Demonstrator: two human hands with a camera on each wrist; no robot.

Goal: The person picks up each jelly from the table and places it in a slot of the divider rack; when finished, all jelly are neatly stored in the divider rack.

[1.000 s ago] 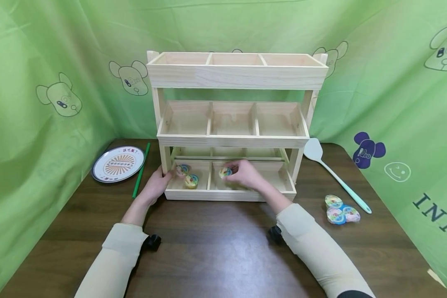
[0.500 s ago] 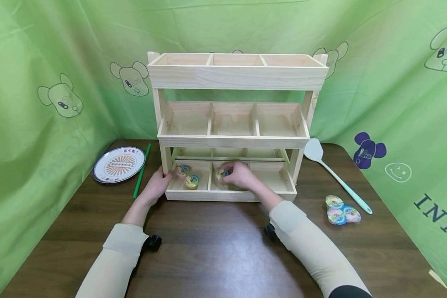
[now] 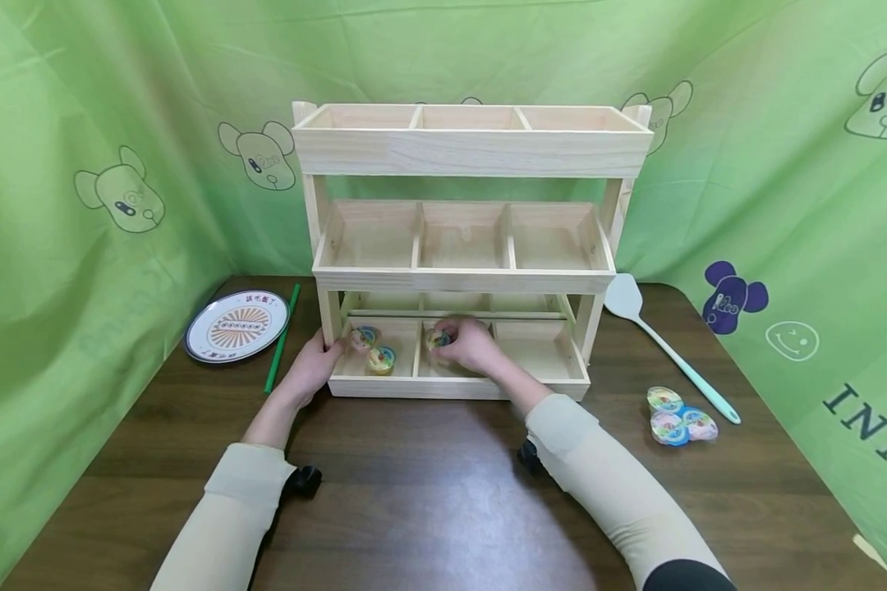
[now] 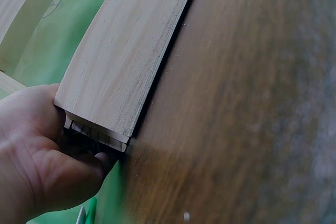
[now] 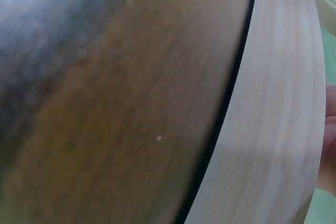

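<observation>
A three-tier wooden rack [image 3: 454, 281] stands on the table, each tier split into three compartments. My left hand [image 3: 312, 367] grips the left end of its bottom tier; in the left wrist view that hand [image 4: 50, 153] wraps the corner, fingertips hidden behind the wood. Inside the bottom middle compartment, my right hand [image 3: 469, 345] pinches a small round jelly cup [image 3: 437, 338] with a printed lid. Two more jelly cups, one pink [image 3: 364, 336] and one yellow [image 3: 381, 359], lie in the bottom left compartment. The front board [image 5: 268, 108] hides most of the right hand in the right wrist view.
Several jelly cups [image 3: 680, 417] sit clustered on the table at the right, near a pale spatula [image 3: 673, 353]. To the left lie a white patterned plate [image 3: 237, 327] and a green stick [image 3: 282, 341]. Green printed cloth [image 3: 480, 49] encloses the back and sides.
My right hand has moved a little to the left with the jelly cup, towards the divider of the middle compartment. The left hand stays in place on the rack.
</observation>
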